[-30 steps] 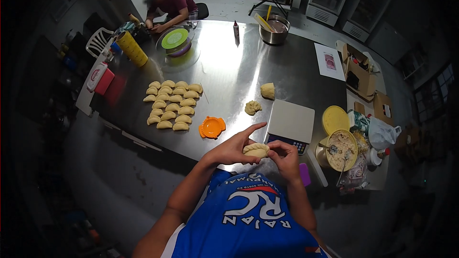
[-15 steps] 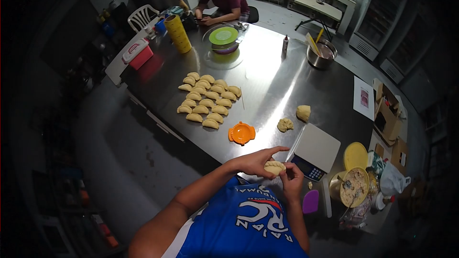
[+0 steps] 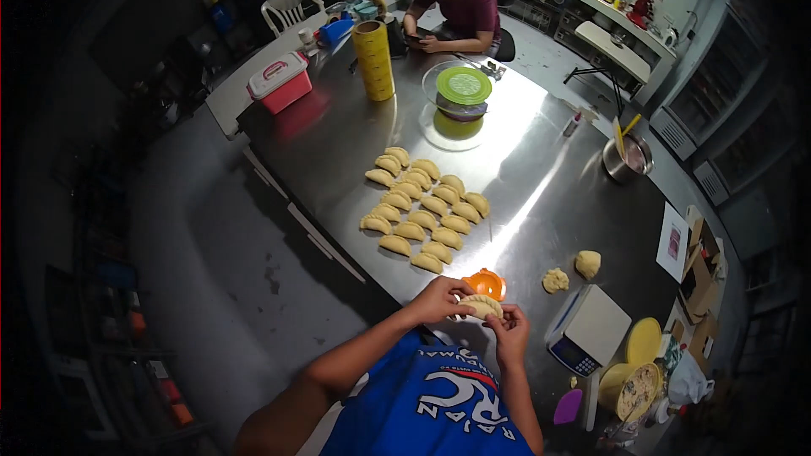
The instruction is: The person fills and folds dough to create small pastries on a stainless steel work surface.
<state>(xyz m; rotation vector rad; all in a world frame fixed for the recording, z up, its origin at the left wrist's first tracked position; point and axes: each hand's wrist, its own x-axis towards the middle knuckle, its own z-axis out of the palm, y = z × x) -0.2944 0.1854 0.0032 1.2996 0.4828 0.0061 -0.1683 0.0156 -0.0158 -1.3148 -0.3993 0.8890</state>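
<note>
A pale half-moon dumpling [image 3: 481,307] with a crimped edge is held between my two hands in front of my body. My left hand [image 3: 439,299] pinches its left end, while the fingers of my right hand [image 3: 511,331] close on the right end. Just beyond it lies an orange dumpling mold [image 3: 487,282], partly hidden by my left hand and the dumpling. Further left, several folded dumplings [image 3: 421,219] rest in rough rows on the steel table [image 3: 524,177]. Two lumps of dough, a small one [image 3: 555,279] and a rounder one [image 3: 588,264], sit to the right.
A kitchen scale [image 3: 591,325] stands at right, near a tub of filling [image 3: 639,388] and a purple scraper [image 3: 568,406]. A steel pot [image 3: 627,160], a green-lidded bowl [image 3: 464,86], a yellow roll [image 3: 373,61] and a red box [image 3: 280,83] stand farther off. Another person [image 3: 462,4] sits across.
The view has swung, so the table's things appear farther right. My hands have come closer to the orange mold, and my left hand has shifted its hold to the dumpling's left end.
</note>
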